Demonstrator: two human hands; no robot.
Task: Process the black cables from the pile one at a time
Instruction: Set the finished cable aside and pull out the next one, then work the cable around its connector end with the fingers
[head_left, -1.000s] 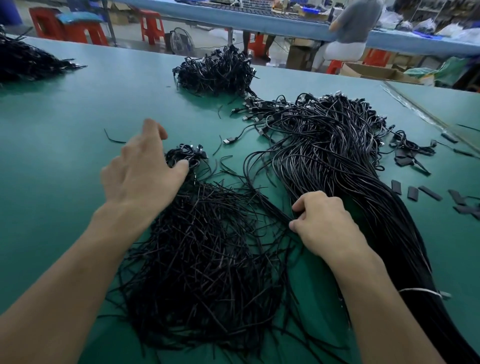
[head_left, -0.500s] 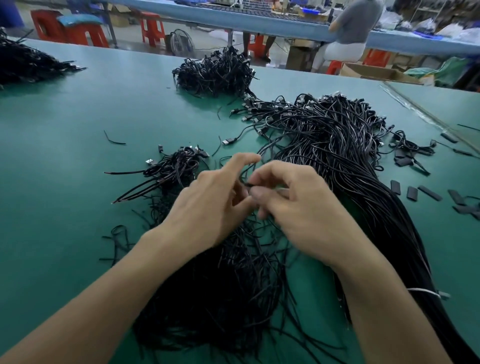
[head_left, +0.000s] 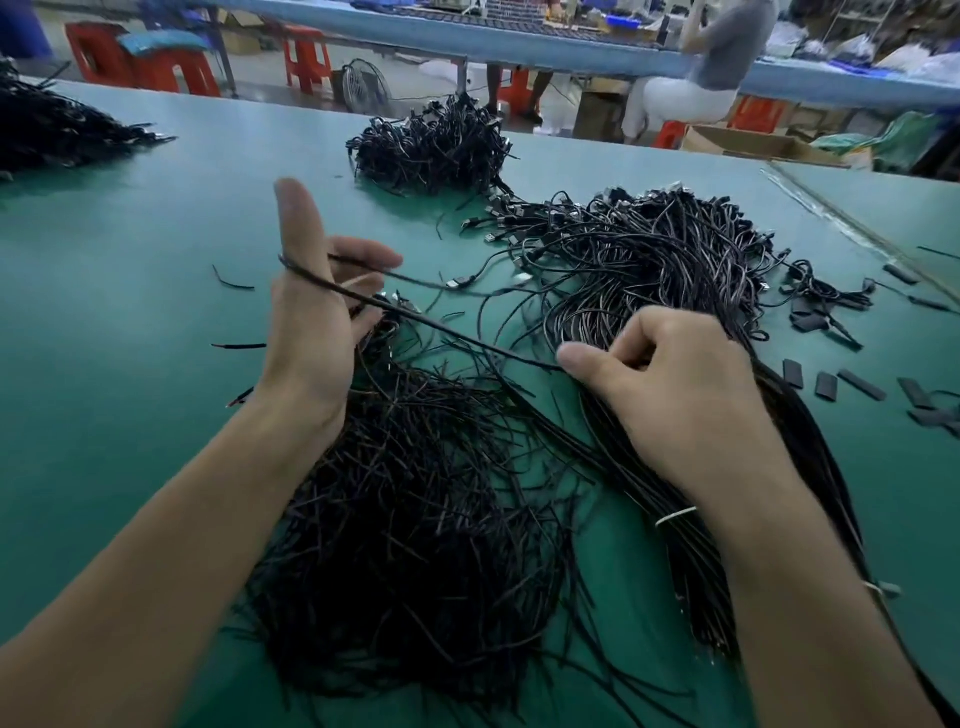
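L hand (head_left: 306, 322) is up at 10 o'clock: 1 digit straight up, the rest curled over a thin black cable (head_left: 441, 327) that loops round that digit's base. R hand (head_left: 670, 395) at 4 o'clock pinches the same cable btwn thumb and forefinger, other fingers tucked in. So the cable's long axis runs 10-to-4, taut, lifted just over the loose heap of short black cable offcuts (head_left: 415, 519) at 6 o'clock on the green counter (head_left: 130, 312). Past the L fingers it looks to trail toward 2 o'clock, ending in a silver plug near the big bundle of long black plugged cables (head_left: 649, 260). R hand sits nearer that bundle, L nearer the heap. My read: next move goes along that 10-to-4 line, w/ a risk of snagging neighbour strands.
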